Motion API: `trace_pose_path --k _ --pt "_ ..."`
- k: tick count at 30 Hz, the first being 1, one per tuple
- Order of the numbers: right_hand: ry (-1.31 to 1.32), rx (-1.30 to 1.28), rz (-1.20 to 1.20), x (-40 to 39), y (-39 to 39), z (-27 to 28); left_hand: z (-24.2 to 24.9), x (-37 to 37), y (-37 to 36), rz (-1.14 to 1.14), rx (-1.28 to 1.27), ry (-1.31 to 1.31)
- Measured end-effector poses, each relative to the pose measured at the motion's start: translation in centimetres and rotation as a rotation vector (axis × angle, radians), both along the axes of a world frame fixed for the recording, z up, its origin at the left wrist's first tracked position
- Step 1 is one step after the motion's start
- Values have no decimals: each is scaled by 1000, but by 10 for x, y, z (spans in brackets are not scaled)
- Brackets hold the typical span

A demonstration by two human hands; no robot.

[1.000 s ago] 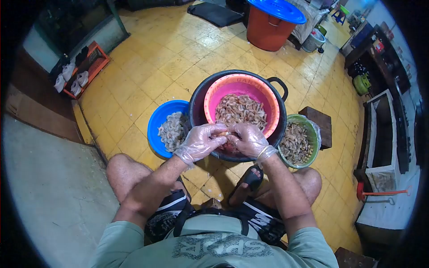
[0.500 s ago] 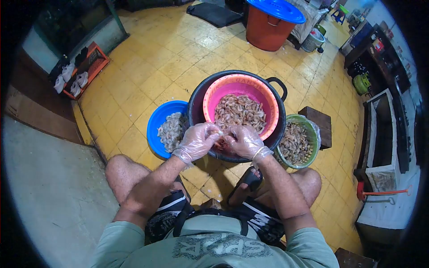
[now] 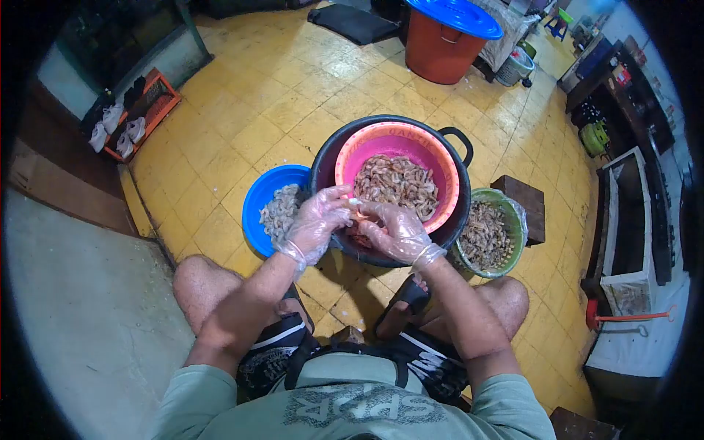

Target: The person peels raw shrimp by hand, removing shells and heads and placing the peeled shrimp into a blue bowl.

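In clear plastic gloves, my left hand (image 3: pixel 317 224) and my right hand (image 3: pixel 398 231) meet over the near rim of a pink basin (image 3: pixel 449 172) with an orange edge. Between their fingertips is a small shrimp (image 3: pixel 355 208), partly hidden, with both hands closed on it. Many brownish shrimp (image 3: pixel 396 185) fill the pink basin, which sits inside a large black tub (image 3: pixel 321 165). Left of the tub, a blue basin (image 3: pixel 251 214) holds pale grey shrimp (image 3: pixel 279 213). On the right, a green basket (image 3: pixel 518 238) contains brownish shrimp or shells (image 3: pixel 482 236).
A dark wooden block (image 3: pixel 524 207) stands behind the green basket. Farther back is a brick-red bin (image 3: pixel 440 55) with a blue lid (image 3: pixel 462 16). An orange shoe rack (image 3: pixel 158 110) stands at the left wall, and a white-framed cabinet (image 3: pixel 623 220) at the right. Yellow tiles (image 3: pixel 242 121) cover the floor.
My left hand has turned and its fingers have spread upward a little. My right hand has rolled slightly, its thumb now showing. Both remain together over the basin rim.
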State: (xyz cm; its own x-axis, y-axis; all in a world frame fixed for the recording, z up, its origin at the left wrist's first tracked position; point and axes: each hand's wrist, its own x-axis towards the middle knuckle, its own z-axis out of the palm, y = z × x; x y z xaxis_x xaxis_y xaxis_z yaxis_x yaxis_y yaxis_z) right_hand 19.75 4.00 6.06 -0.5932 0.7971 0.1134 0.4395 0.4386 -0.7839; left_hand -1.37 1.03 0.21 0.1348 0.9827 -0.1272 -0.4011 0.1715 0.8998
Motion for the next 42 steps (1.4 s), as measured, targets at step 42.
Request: trace_pose_path --k 42 --pt "-119 510 -79 -6 -16 -44 3 26 -20 -10 45 590"
